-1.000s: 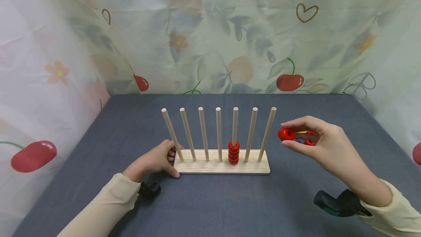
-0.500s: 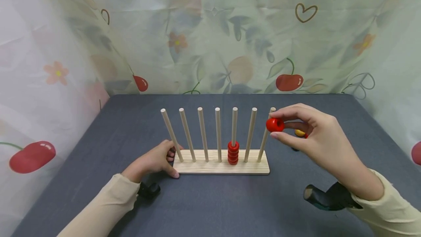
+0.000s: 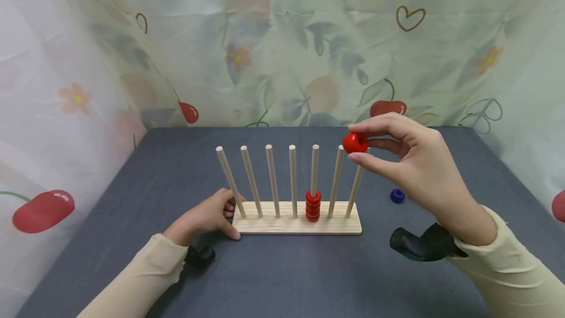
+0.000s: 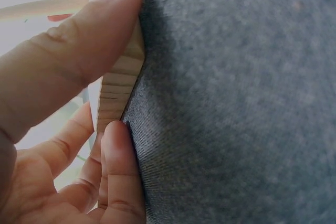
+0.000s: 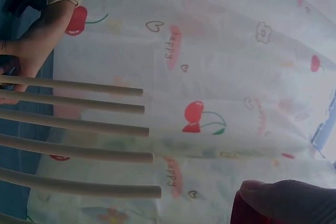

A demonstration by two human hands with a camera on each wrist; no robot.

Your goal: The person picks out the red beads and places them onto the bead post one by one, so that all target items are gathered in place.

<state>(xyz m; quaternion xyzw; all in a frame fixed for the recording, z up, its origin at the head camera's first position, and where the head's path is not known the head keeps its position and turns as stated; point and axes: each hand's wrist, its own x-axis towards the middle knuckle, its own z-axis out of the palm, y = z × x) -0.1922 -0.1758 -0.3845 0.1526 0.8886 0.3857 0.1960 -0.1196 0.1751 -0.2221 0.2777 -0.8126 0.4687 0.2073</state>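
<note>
A wooden peg rack with several upright pegs stands on the table. Its left end is held by my left hand, thumb at the front and fingers behind; the left wrist view shows the thumb and fingertips around the base's end. Between thumb and fingertips of my right hand is a red bead, raised level with the peg tops at the rack's right side, its hole facing right. In the right wrist view the bead is partly hidden by the thumb. A stack of red beads sits on the third peg from the right.
A blue bead lies on the dark table, right of the rack and below my right hand. Patterned cloth hangs behind the table and along both sides.
My right hand has moved up and to the left with the red bead, from right of the rack to its rightmost pegs. A blue bead has come into sight below. The left hand stays put.
</note>
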